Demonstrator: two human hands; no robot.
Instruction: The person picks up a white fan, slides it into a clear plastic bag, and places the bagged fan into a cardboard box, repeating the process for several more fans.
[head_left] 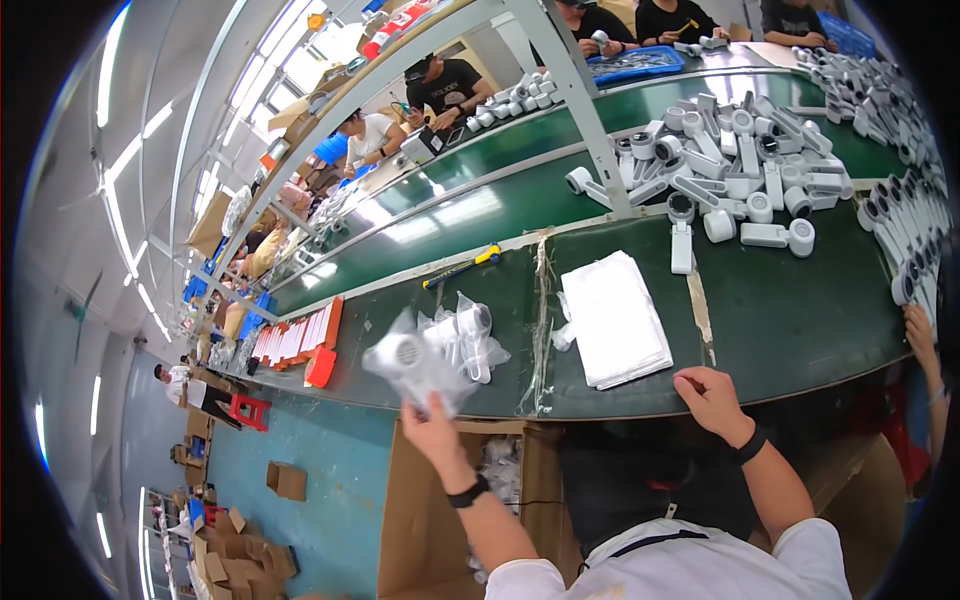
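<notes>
My left hand point(432, 430) grips a clear plastic bag with a white handheld fan point(408, 352) inside, its round grille showing through. The bag is over the table's front edge. Just beyond it on the table lie more bagged white fans point(468, 330). A stack of thin white sheets or bags point(617, 320) sits in front of me, right of the bagged fans. My right hand point(712, 398) is at the table edge by the stack's near right corner, fingers curled in, with nothing visible in them.
Loose grey-white fans point(740, 150) are heaped at the back right, more line the right edge. A yellow-handled tool point(488, 254) and orange-and-white boxes point(300, 335) lie left. An open carton point(400, 500) stands below. Another person's hand point(918, 330) reaches in at right.
</notes>
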